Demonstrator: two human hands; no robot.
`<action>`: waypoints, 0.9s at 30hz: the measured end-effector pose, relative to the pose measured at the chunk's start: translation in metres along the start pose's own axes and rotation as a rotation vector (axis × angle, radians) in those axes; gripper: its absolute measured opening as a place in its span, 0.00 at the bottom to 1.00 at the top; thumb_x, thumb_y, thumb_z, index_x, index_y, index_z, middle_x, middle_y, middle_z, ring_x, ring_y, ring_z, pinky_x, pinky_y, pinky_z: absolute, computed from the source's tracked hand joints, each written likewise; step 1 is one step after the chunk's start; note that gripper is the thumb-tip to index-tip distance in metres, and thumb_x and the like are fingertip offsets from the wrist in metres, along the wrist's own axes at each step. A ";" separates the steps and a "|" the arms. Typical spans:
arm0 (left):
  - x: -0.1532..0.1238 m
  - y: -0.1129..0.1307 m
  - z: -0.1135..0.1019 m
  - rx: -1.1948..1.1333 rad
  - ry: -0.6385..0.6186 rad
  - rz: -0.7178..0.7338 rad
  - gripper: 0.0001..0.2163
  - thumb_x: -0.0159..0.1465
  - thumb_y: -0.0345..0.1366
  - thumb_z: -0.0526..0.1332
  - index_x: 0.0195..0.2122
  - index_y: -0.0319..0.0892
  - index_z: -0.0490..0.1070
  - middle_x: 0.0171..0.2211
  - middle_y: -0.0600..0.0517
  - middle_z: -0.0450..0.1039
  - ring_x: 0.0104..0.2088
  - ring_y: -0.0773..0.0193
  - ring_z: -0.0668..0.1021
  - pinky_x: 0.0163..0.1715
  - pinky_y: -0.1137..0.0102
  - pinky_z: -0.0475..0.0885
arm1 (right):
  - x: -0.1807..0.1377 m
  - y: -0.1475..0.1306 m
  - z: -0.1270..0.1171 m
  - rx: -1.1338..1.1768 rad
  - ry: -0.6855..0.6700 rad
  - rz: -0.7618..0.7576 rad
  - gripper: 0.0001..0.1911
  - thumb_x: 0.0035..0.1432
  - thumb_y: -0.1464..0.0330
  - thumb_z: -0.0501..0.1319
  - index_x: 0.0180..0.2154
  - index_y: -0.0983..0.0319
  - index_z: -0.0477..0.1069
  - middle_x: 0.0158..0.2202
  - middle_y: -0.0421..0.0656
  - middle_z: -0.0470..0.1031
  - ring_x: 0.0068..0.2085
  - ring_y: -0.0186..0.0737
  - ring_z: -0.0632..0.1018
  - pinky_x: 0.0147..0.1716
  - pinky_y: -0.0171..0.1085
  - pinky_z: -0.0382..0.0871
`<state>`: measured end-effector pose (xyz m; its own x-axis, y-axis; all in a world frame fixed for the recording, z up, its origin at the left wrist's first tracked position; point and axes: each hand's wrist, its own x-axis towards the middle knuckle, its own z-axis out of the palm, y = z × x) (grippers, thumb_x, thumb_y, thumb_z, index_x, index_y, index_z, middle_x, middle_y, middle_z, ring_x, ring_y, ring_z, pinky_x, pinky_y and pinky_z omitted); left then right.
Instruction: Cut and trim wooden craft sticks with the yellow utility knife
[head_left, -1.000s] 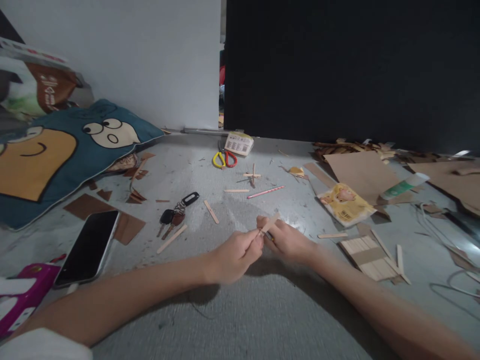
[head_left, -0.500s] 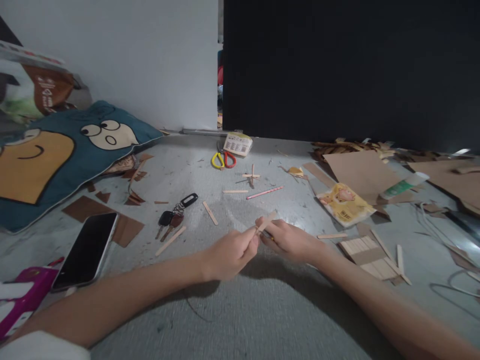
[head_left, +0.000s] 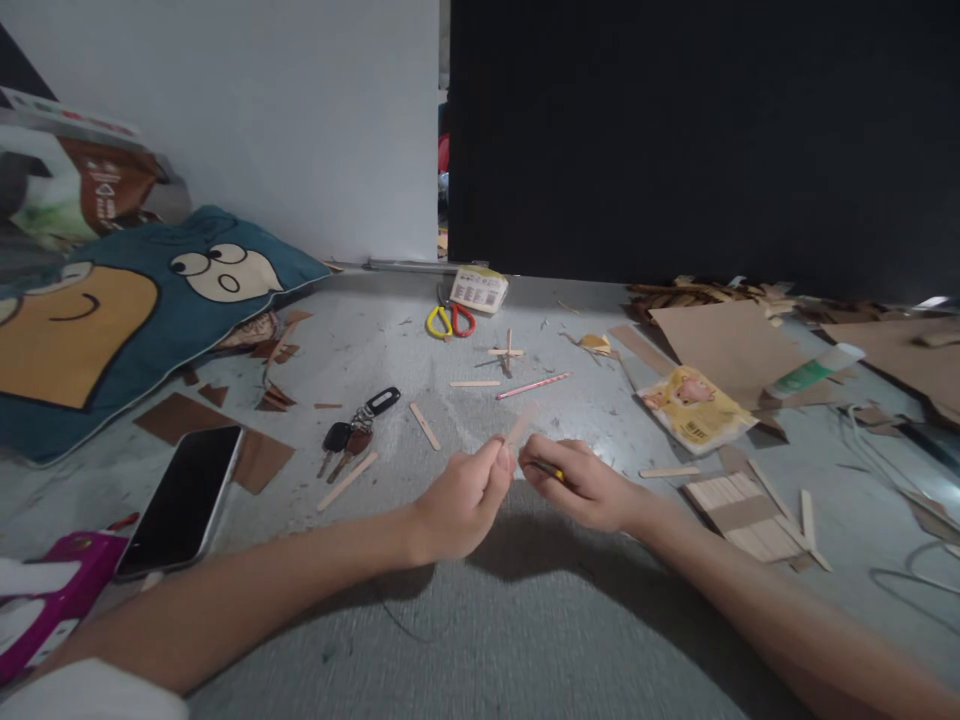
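Note:
My left hand (head_left: pixel 461 503) is closed in a pinch on a thin wooden craft stick (head_left: pixel 519 427), which points up and away and looks blurred. My right hand (head_left: pixel 581 485) is curled shut just to its right, around a small dark tool with a yellow spot (head_left: pixel 547 469) that I cannot name. Both hands hover low over the grey floor (head_left: pixel 480 620), nearly touching each other.
Loose craft sticks (head_left: pixel 424 425), a key bunch (head_left: pixel 356 431), a pink pencil (head_left: pixel 533 385), scissors (head_left: pixel 449 320), a phone (head_left: pixel 182 497), a stick panel (head_left: pixel 741 506), a yellow packet (head_left: pixel 694 407), a glue tube (head_left: pixel 815 369), cardboard (head_left: pixel 724 343) and a blue cushion (head_left: pixel 112 320) lie around.
The stick in my left hand has swung upward and now blurs. My right hand has slipped off the stick and drawn slightly right; a yellow-marked tool now shows in it.

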<state>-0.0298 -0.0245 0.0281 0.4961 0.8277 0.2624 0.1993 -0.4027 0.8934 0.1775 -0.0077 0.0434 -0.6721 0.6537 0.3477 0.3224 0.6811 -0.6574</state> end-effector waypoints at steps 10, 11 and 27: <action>0.000 0.005 -0.002 0.056 -0.018 0.001 0.16 0.78 0.45 0.44 0.32 0.47 0.55 0.22 0.60 0.58 0.22 0.67 0.63 0.27 0.68 0.58 | -0.001 -0.008 0.008 0.296 0.227 0.193 0.09 0.73 0.59 0.57 0.44 0.57 0.66 0.26 0.33 0.63 0.24 0.33 0.63 0.24 0.35 0.58; 0.001 0.005 -0.003 0.068 -0.042 -0.004 0.16 0.77 0.44 0.44 0.32 0.47 0.56 0.22 0.60 0.58 0.22 0.67 0.63 0.27 0.68 0.57 | 0.000 -0.011 0.009 0.357 0.269 0.225 0.11 0.73 0.56 0.59 0.44 0.57 0.68 0.26 0.33 0.62 0.24 0.33 0.63 0.24 0.35 0.58; 0.006 -0.001 0.002 -0.039 0.013 -0.081 0.20 0.78 0.48 0.46 0.30 0.46 0.57 0.21 0.59 0.56 0.23 0.67 0.62 0.27 0.69 0.56 | 0.008 -0.016 0.016 0.498 0.389 0.446 0.22 0.62 0.48 0.69 0.31 0.60 0.72 0.20 0.32 0.60 0.21 0.30 0.59 0.20 0.34 0.54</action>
<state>-0.0257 -0.0198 0.0284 0.4683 0.8621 0.1935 0.2054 -0.3192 0.9252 0.1560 -0.0184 0.0460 -0.2365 0.9631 0.1287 0.1081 0.1577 -0.9816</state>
